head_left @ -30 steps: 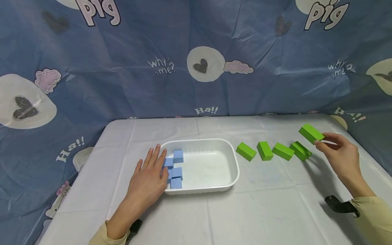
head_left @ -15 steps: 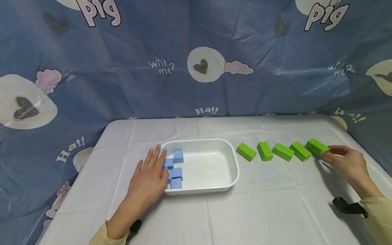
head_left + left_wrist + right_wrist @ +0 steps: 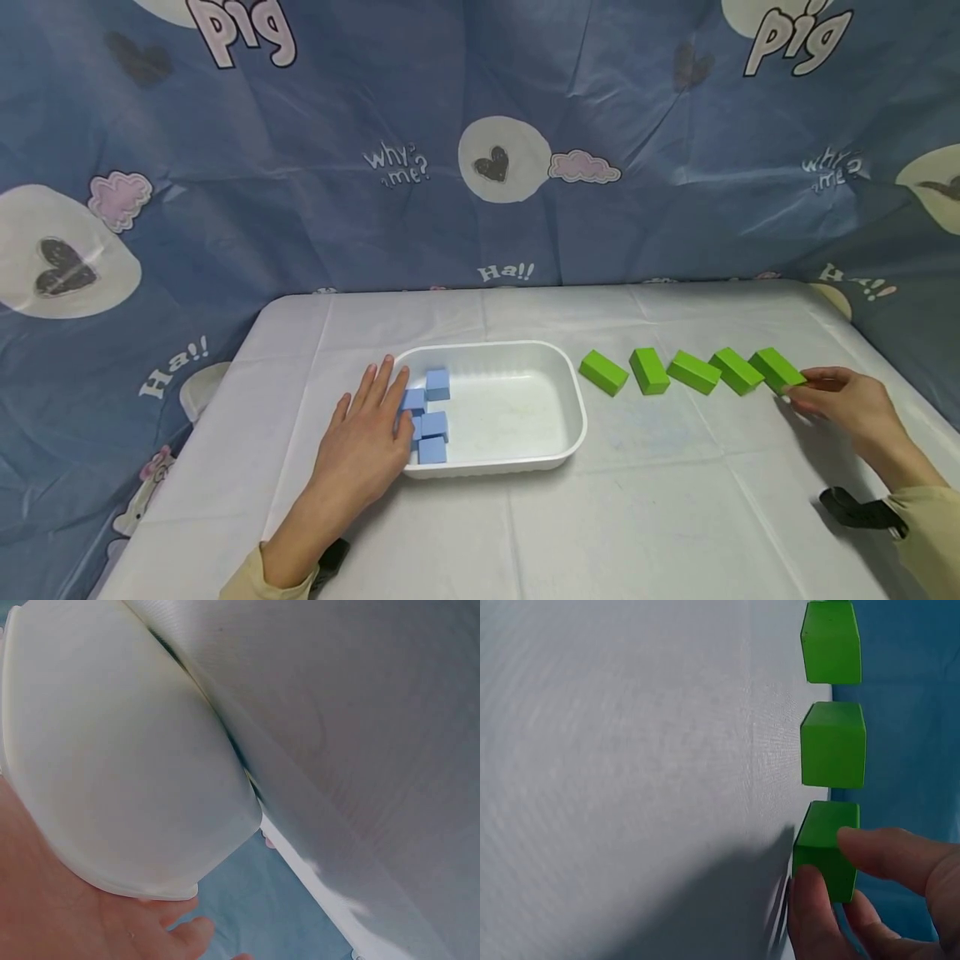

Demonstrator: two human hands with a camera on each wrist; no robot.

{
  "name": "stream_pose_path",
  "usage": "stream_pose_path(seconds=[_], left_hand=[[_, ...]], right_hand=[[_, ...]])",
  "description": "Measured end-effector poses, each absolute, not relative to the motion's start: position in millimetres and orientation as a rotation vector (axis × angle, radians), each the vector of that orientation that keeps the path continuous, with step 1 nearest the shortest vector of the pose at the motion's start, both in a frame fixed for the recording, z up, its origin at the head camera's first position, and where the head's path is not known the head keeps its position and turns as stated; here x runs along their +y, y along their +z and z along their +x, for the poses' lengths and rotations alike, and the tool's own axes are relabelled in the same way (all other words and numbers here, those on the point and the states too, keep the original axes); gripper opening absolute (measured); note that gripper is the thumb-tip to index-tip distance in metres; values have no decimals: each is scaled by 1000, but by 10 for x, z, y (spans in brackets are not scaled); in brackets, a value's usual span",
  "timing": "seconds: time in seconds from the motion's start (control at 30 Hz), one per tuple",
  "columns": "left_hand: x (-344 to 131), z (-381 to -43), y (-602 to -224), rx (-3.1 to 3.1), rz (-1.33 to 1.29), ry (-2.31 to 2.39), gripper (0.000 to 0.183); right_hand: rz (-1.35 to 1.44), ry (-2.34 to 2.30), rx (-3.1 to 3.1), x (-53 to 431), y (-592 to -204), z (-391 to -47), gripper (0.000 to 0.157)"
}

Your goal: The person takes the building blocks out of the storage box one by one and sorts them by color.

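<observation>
My left hand (image 3: 363, 446) rests with straight fingers over the left rim of a white plastic tray (image 3: 495, 462). Inside that tray, along its left side, lie several light blue blocks (image 3: 433, 424), some partly hidden by the hand. The tray's outer side (image 3: 135, 750) fills much of the left wrist view. On the right, my right hand (image 3: 855, 408) pinches the end of a green rectangular block (image 3: 776, 367), the rightmost in a row. Thumb and fingers stand on opposite sides of the same green block (image 3: 825, 832) in the right wrist view.
Several other green blocks, such as the leftmost block (image 3: 603, 372), lie at angles between the tray and my right hand. A white cloth (image 3: 622, 517) covers the table. Behind its far edge hangs a blue printed curtain (image 3: 337, 208).
My right hand has lowered its green block from above the row onto the table at the row's right end, and the hand has shifted slightly right. The left hand has stayed still.
</observation>
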State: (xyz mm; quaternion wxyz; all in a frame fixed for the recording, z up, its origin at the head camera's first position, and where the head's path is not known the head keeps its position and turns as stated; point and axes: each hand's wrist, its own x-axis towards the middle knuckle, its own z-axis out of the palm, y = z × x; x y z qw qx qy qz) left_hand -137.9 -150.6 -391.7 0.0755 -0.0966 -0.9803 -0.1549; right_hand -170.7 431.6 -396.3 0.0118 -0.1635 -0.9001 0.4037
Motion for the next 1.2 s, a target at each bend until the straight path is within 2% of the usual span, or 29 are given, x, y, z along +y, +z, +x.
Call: stream_pose_path(seconds=[0.33,0.5,0.53,0.77,0.9,1.2], left_hand=[[-1507,-1373,-3913,-2940,-294,-462,57],[-1509,-1373,-3908,-2938,-296,-461,57],[-1510,-1372,-3908,-2938,-295,-460,57],[-1511,-1375,-3916,-2939,-291,-458,57],[-1506,-1377,-3917,-2941,-290,-462,57],[-1501,-1375,-3923,-2938,-283,-466,57]], right_hand=[[-476,1218,-2713,4300,-3986,-1668,59],[-391,1360,-2569,4227,-3943,-1622,26],[-366,1404,-2529,4204,-3932,-1618,23],[-141,1629,-2285,4017,-3840,-1609,26],[-115,1659,-2276,3920,-3777,-1628,26],[37,1503,-2292,3605,-3655,-1712,33]])
